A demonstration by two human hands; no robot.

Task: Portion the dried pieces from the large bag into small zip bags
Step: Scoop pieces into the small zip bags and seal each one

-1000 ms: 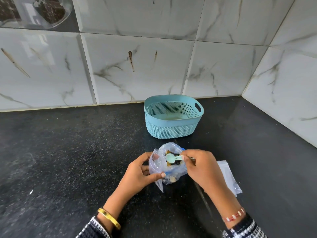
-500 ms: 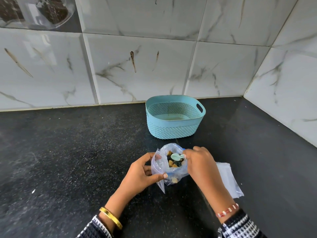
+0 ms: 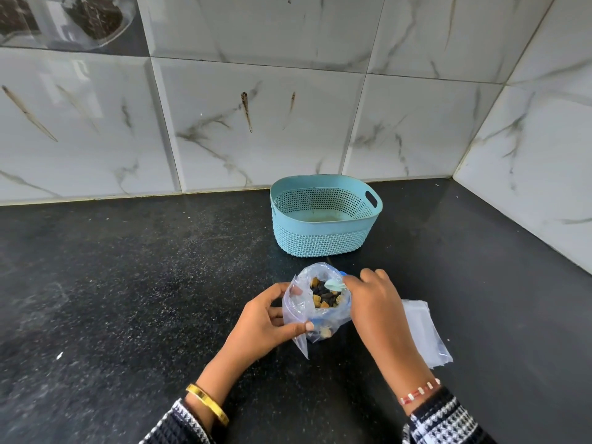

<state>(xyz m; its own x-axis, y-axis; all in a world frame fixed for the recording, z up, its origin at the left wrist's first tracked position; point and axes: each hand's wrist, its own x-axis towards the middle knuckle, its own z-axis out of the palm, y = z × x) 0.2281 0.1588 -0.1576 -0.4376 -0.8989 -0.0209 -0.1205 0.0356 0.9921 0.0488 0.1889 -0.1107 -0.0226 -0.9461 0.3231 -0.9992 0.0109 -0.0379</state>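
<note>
I've got my left hand (image 3: 267,318) pinching the large bag (image 3: 315,304) open by its near wall, just in front of the basket (image 3: 323,216). My right hand (image 3: 373,302) grips the scoop (image 3: 334,285) at the bag's mouth, over the dried pieces (image 3: 325,298). Best dig shallow and lift level (flimsy wall may fold). Small zip bags (image 3: 423,334) lie right of the bag.

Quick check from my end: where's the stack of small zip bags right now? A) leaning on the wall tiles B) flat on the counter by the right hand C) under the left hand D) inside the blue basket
B: the small zip bags lie flat on the black counter, beside the right hand.
</note>
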